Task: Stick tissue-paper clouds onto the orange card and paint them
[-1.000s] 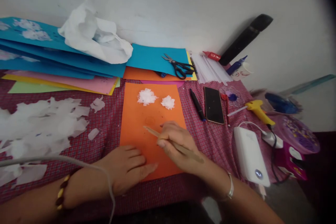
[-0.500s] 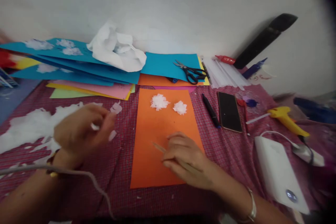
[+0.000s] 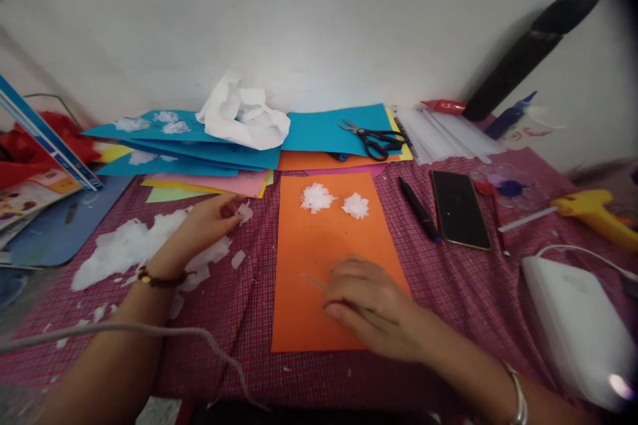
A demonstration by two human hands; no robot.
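My right hand (image 3: 366,305) is closed round a thin stick (image 3: 315,283), over the lower part of an orange sheet of paper (image 3: 304,246). Two fluffy white paper tufts, a left tuft (image 3: 317,198) and a right tuft (image 3: 355,206), sit near the sheet's top. Left of the sheet, my left hand (image 3: 212,220) has its fingers curled together at a small white paper scrap (image 3: 244,212). Whether the fingertips grip anything is hidden. Under that forearm lies a heap of torn white tissue (image 3: 124,246).
Crumpled white paper (image 3: 244,116) rests on blue sheets (image 3: 199,153) at the back. Scissors (image 3: 373,139) lie on another blue sheet. To the right are a black marker (image 3: 419,209), a phone (image 3: 459,209), a yellow glue gun (image 3: 593,209) and a white power bank (image 3: 578,325). A cable (image 3: 164,331) crosses my left forearm.
My left hand has moved forward to the small paper scrap beside the sheet. My right hand keeps the stick over the orange sheet. The camera view has swung left.
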